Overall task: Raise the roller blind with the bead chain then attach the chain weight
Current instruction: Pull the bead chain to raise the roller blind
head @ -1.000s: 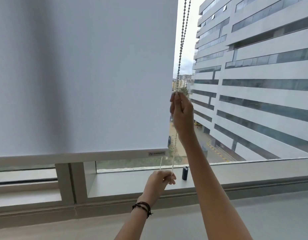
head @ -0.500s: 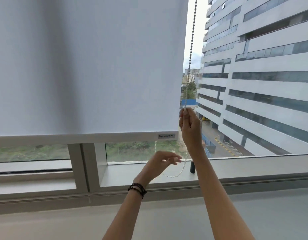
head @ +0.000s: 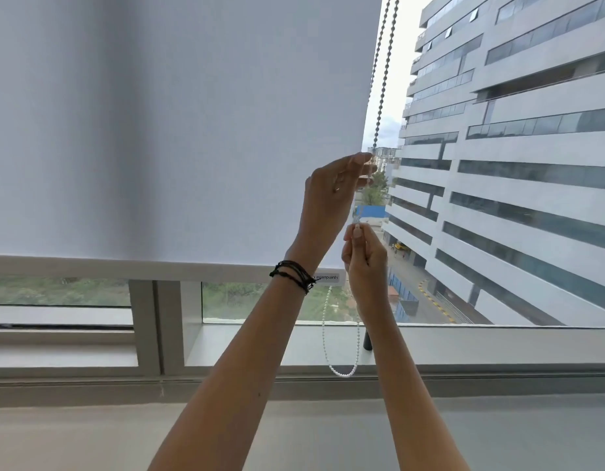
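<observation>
Moved: Your left hand [head: 331, 195] was low by the sill with loose fingers half a second ago. It is now up above your right hand [head: 365, 258]. More glass shows under the blind's rail than a second ago.
Head view, left hand: Your thumb and fingertips [head: 362, 161] close in a narrow pinch on the bead chain [head: 382, 96], just beside the blind's right edge. Black bracelets [head: 294, 275] circle that wrist.
Head view, right hand: Your right hand sits just under the left with the fingers curled. The thumb and forefinger pinch the chain at their tips, where the strands meet.
Bead chain: Two grey strands run down from the top of the frame to your left hand. Below your right hand a white loop hangs slack, and its lowest point lies in front of the sill's front edge.
Roller blind: The pale roller blind [head: 175, 130] covers most of the left pane. Its bottom rail [head: 124, 266] sits a little above the window frame, and a small label [head: 328, 277] is at the rail's right end.
Chain weight: The dark chain weight [head: 366, 343] stands upright on the window sill [head: 260, 348]. It is apart from the chain and partly hidden by your right forearm.
Outside: A pale building [head: 515, 164] with bands of windows fills the right pane.
</observation>
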Tool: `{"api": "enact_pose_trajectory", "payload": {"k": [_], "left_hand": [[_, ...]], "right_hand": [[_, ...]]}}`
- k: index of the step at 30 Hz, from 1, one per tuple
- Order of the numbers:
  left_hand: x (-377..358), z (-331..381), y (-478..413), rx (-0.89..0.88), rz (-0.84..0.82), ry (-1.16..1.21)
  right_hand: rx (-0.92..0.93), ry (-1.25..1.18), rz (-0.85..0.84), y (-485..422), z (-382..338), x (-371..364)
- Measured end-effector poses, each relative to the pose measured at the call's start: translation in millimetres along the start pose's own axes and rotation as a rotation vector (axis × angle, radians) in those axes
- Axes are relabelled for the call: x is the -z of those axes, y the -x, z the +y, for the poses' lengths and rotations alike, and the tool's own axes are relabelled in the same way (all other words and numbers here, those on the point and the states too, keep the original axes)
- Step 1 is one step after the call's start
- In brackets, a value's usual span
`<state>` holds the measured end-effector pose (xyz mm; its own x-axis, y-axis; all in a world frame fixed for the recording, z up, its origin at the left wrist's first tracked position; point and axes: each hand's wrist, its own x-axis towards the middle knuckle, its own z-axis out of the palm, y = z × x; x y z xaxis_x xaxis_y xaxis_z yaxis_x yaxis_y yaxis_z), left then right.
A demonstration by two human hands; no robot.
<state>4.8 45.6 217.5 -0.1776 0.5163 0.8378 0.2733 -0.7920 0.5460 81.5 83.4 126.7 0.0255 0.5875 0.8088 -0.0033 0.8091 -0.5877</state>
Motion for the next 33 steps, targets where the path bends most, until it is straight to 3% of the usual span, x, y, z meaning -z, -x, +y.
{"api": "enact_pose_trajectory", "payload": {"k": [14,23,33], "left_hand": [[3,-7,8,-0.056,-0.046,0.063],[8,-27,18,-0.015,-0.041,0.035],[7,-78,65,0.146,-0.096,-0.015]], "right_hand": [[0.187,0.221,0.009,12,-3,-10],[0.130,0.242,-0.023,21,10,-18],[-0.034,0.309,-0.060,71,61,-19]]}}
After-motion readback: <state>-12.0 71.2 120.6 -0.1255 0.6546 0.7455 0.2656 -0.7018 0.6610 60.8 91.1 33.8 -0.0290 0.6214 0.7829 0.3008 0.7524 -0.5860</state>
